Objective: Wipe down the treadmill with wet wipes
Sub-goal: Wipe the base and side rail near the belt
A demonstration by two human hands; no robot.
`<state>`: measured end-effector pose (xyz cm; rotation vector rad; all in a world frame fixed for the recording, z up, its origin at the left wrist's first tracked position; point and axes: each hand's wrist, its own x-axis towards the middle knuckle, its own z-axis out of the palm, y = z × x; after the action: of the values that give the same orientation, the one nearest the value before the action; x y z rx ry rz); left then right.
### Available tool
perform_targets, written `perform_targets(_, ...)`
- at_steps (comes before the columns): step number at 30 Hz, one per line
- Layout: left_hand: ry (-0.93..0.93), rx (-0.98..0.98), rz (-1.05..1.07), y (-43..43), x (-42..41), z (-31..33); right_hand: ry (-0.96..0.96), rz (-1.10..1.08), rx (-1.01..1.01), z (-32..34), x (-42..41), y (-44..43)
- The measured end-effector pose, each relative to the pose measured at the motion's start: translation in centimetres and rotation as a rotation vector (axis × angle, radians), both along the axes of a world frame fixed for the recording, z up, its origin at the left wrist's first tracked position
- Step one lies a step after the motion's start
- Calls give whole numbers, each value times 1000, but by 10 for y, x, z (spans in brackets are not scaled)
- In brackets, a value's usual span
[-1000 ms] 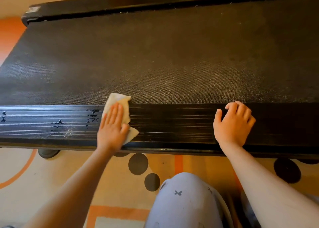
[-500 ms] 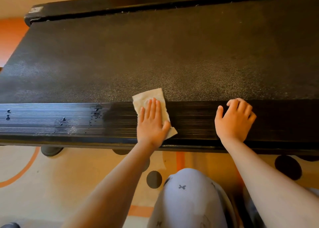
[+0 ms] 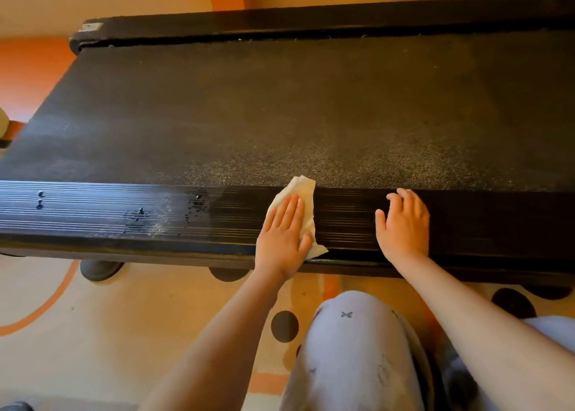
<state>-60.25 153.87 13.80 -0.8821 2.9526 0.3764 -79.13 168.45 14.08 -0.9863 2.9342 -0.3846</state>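
A black treadmill fills the upper view, with its textured belt (image 3: pixel 311 108) behind a ribbed near side rail (image 3: pixel 93 214). My left hand (image 3: pixel 283 236) lies flat with straight fingers on a crumpled white wet wipe (image 3: pixel 303 192), pressing it onto the rail. The wipe sticks out past my fingertips and beside my thumb. My right hand (image 3: pixel 404 224) rests on the same rail just to the right, fingers slightly bent, holding nothing. Wet drops and a dusty smear show on the rail to the left.
The floor mat (image 3: pixel 93 333) below is beige with orange lines and dark dots. A dark rubber foot (image 3: pixel 99 269) sits under the rail at left. My knee (image 3: pixel 351 348) in pale patterned trousers is close to the rail's near edge.
My left hand has slid the wipe rightward along the rail, from near the wet drops to close beside my right hand. The right hand has stayed about where it was.
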Motion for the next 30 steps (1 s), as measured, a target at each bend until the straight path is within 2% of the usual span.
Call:
perform_targets(3,8,-23,87,-25,29,-2,-33,152,-8,0,34,-3)
perform_targets(7,1,-29,183,-58,67,-1,-54,195,-16,-3,67,-6)
perform_targets(13,-59,0,343,-115,126,-1,-44,313,94,17,73,-28)
perform_targets(18,-76,30,466,-155,160,3,-33,406,44,37,81,-55)
perform_targets(25,-56,-22,505,-197,187,-10,-86,478,-31,6,133,-117)
perform_targets(30,-63,-21,526,-220,204,-8,-24,398,-35,1,161,-145)
